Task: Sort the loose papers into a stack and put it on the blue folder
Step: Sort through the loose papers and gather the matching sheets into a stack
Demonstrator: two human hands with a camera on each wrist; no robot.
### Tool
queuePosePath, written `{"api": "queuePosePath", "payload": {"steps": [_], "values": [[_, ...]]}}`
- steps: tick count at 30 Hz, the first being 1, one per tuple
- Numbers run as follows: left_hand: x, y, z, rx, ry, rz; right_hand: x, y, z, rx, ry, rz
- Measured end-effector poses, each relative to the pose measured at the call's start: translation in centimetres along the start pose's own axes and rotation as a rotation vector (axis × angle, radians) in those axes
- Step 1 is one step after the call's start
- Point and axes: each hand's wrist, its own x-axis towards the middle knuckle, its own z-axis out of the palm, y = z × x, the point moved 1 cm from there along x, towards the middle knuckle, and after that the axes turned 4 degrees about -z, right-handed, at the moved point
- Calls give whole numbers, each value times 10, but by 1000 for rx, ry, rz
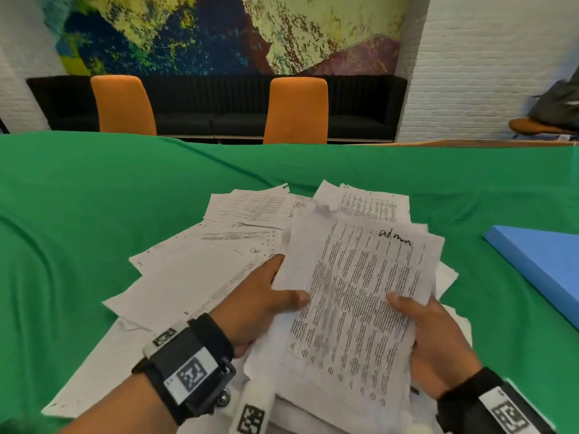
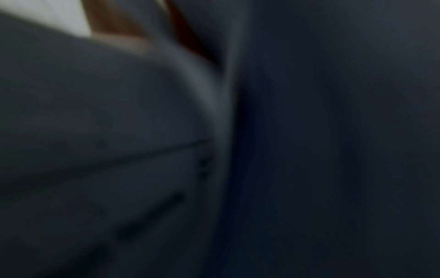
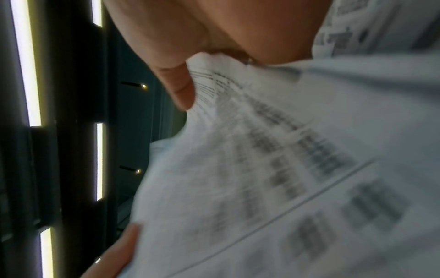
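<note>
Both hands hold a bundle of printed sheets above the table, its top page marked "admin" in handwriting. My left hand grips the bundle's left edge, thumb on top. My right hand grips its lower right edge, thumb on the page; in the right wrist view the thumb pinches the sheets. More loose papers lie fanned out on the green cloth under and left of the bundle. The blue folder lies flat at the right edge. The left wrist view is dark and blurred.
A green cloth covers the table. Two orange chairs stand at the far edge before a black sofa. Bare cloth lies between the papers and the folder.
</note>
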Motion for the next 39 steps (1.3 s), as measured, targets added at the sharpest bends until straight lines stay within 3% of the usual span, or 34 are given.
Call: {"api": "queuePosePath", "payload": {"steps": [2,5,9,11,14,15,18,20,22,25,29,34,39], "values": [[-6,9,4,-84,-12,59,3,-8,-5,-28,-24,-65],[-11,25,3,-175,-48,159,3,-20,-23,72,-112,43],[-8,17,8,-104,-92,27,-2,-39,-37,0,-145,146],[-8,12,2,138,17,-61,-3,-47,-47,-163,-81,156],[-17,3,-31,1039,253,-181,-8,-50,-72,-320,73,163],[-22,-3,-40,1225,288,-254,-10,-50,-77,-342,99,179],[-34,-25,-49,1301,281,-409,-16,-41,-86,-394,108,220],[-36,-36,-43,1307,279,-436,-15,-34,-87,-407,87,248],[-33,-40,-41,1257,318,-437,-15,-31,-81,-384,77,251],[-30,-40,-47,1000,302,-387,-14,-29,-70,-320,40,263],[-27,-40,-60,573,252,-224,-14,-23,-56,-229,-23,281],[-22,-1,-43,114,254,-6,-6,-25,-40,-60,-55,202],[-6,32,-15,-42,269,159,3,-34,-13,45,-119,104]]}}
